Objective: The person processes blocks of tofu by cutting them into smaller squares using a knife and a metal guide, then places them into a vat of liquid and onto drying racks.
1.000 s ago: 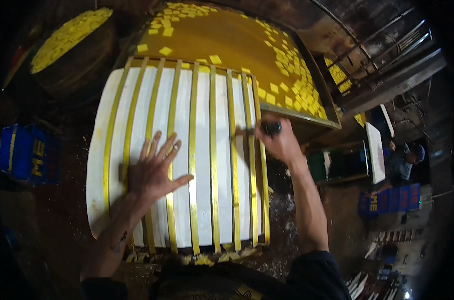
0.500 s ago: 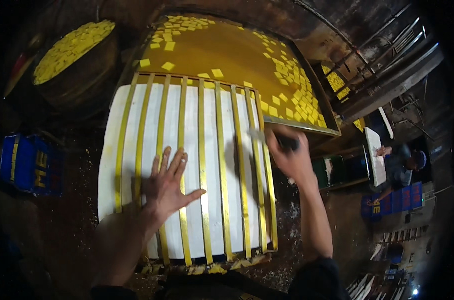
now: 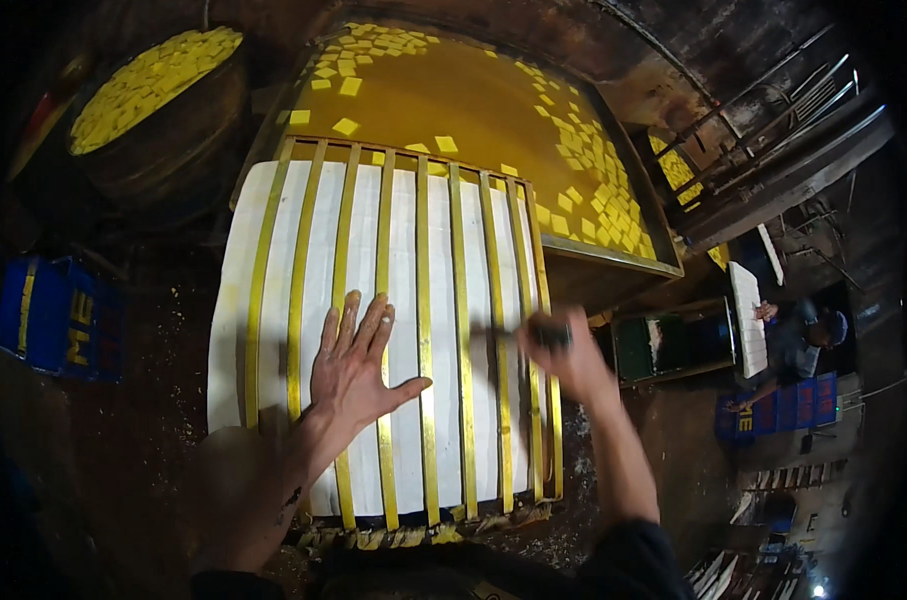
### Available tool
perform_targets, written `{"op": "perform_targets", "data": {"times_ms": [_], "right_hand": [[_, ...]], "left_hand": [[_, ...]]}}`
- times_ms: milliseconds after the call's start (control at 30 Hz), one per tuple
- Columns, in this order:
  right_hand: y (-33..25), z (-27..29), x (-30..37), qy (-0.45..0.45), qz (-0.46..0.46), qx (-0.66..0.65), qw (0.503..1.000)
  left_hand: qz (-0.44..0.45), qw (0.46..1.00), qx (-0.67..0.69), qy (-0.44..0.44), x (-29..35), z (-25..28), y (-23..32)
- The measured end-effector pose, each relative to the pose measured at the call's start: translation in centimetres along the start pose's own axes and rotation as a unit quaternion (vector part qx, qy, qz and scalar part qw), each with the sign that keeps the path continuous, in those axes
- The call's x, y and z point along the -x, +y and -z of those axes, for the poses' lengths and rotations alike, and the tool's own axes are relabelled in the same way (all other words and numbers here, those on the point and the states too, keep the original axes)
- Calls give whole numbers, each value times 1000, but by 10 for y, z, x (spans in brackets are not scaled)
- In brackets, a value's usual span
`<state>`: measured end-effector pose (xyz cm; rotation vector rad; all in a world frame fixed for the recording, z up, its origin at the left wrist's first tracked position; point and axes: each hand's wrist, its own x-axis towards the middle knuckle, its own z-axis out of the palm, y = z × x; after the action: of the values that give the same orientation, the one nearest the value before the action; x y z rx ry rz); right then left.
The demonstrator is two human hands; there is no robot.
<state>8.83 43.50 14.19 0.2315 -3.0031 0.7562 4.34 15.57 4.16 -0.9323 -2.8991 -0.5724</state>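
Observation:
A large white slab [image 3: 401,330], likely tofu by its look, lies under a yellow slatted frame [image 3: 425,390] whose bars run away from me. Spread flat, my left hand [image 3: 351,370] presses on the slats and the slab left of the middle. My right hand [image 3: 565,360] is closed round the dark handle of a knife [image 3: 549,332] at the frame's right side. Its blade points left over the right-hand slats and is smeared by motion, so I cannot tell whether it touches the slab.
Beyond the frame is a wide vat of brown liquid [image 3: 453,90] with floating yellow squares. A round tub [image 3: 163,150] heaped with yellow pieces stands far left, and a blue crate [image 3: 58,320] below it. At right, a co-worker [image 3: 813,335] handles a white slab [image 3: 748,318].
My right hand has moved nearer and slightly left with the knife. My left hand stays flat on the slats. The whole view has shifted slightly.

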Motion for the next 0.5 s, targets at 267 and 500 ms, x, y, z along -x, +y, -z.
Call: {"op": "perform_targets", "data": {"times_ms": [267, 500], "right_hand": [[-99, 42, 70, -119, -72, -100, 985], [29, 5, -205, 226, 61, 72, 970]], "left_hand": [[-11, 1000, 17, 2, -3, -1, 4], [-28, 998, 44, -17, -8, 4, 23]]}}
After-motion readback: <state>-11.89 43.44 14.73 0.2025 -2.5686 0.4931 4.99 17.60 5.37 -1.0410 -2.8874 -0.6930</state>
